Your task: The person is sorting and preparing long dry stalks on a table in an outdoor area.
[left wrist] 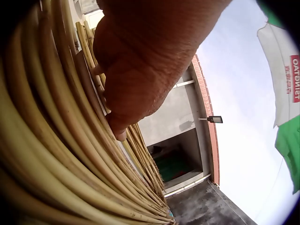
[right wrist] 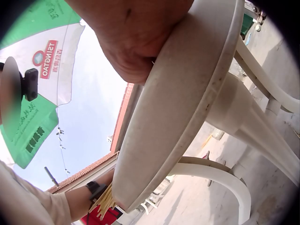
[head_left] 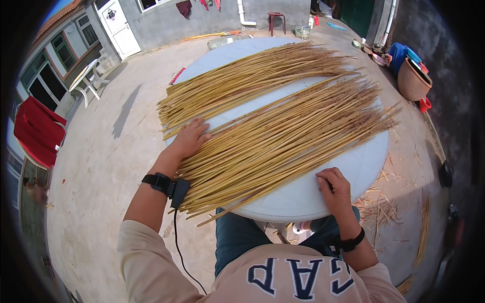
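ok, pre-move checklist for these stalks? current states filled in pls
1. Left hand at the near row: ok, by its stem end.
2. Right hand free: ok, nothing seen in it.
3. Near row apart from far row at the tufted ends: cannot tell, the heads crowd together.
4. Near row's stem ends even: not ok, staggered, some past the table edge.
5. Cable clear of near row: cannot tell, hangs beside the stem ends.

My round, pale plastic bench (head_left: 365, 160), spread with stalks (head_left: 252, 156)

They lie before me in a far row (head_left: 242, 76) and a near row (head_left: 298, 126), a strip of benchtop (head_left: 262, 103) showing between their stems.
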The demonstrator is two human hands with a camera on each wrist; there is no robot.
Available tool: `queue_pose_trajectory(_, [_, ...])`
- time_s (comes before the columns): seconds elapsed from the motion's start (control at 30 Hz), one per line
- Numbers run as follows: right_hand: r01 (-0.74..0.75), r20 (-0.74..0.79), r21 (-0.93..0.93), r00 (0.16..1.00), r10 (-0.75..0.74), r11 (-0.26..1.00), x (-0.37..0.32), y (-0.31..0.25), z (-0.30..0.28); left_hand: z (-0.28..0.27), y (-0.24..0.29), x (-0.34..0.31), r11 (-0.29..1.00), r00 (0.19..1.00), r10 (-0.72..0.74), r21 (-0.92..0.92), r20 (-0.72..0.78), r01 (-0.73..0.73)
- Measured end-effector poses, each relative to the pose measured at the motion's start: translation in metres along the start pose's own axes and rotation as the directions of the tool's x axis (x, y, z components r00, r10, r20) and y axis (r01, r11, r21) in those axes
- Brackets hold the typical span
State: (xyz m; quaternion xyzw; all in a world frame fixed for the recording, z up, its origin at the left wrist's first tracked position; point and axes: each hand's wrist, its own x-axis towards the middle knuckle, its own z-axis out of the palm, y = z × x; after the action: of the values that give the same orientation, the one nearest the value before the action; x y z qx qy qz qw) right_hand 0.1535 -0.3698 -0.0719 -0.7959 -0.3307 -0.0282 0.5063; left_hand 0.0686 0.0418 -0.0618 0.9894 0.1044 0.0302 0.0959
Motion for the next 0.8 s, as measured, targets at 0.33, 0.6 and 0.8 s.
queue_pose_trajectory(0.33, [0.008,-0.007,0.004,1.000,-0.008,1.000,0.000,0.000,0.000,-0.001,-0.013,0.009,0.996,0.932,-0.061,-0.088,-0.358,0.031])
queue_pose_trajectory(0.6, [-0.008,-0.009,0.036,1.000,0.008,0.999,0.000,0.000,-0.001,-0.002,-0.015,0.017,0.984,0.915,-0.163,-0.124,-0.369,0.126])
queue_pose_trajectory(0.8, [-0.017,-0.001,0.050,1.000,0.017,0.999,-0.001,0.003,-0.001,-0.012,-0.010,0.020,0.959,0.946,-0.274,-0.123,-0.173,0.255])
